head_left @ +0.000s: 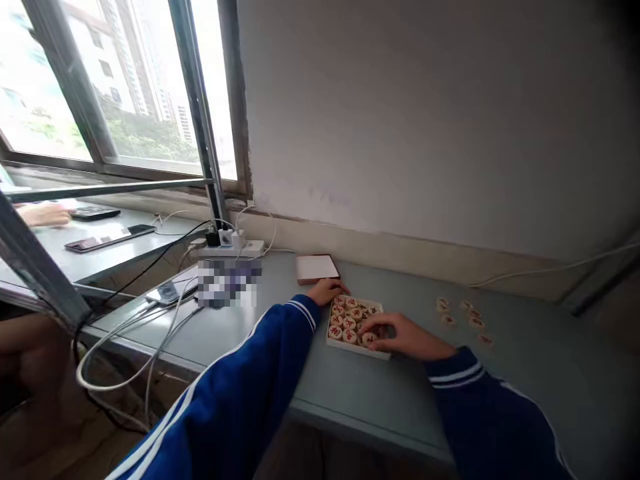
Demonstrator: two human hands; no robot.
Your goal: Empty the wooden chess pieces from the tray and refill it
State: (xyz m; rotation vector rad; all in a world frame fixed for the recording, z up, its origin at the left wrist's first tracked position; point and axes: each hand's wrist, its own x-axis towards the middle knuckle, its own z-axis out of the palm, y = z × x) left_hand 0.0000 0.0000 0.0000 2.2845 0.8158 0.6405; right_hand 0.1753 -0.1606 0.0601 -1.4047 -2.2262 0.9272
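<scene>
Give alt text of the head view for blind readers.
A person's right hand reaches into a shallow box of round game pieces, the left hand near its far left corner. Loose pieces lie on the desk to the right.

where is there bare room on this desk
Bare desk shows between the white box and the desk's front edge, and beyond the right hand, between the box and the loose pieces. The left side is crowded with cables, a flat device and the power strip; the left hand and red lid crowd the box's far left corner.
</scene>
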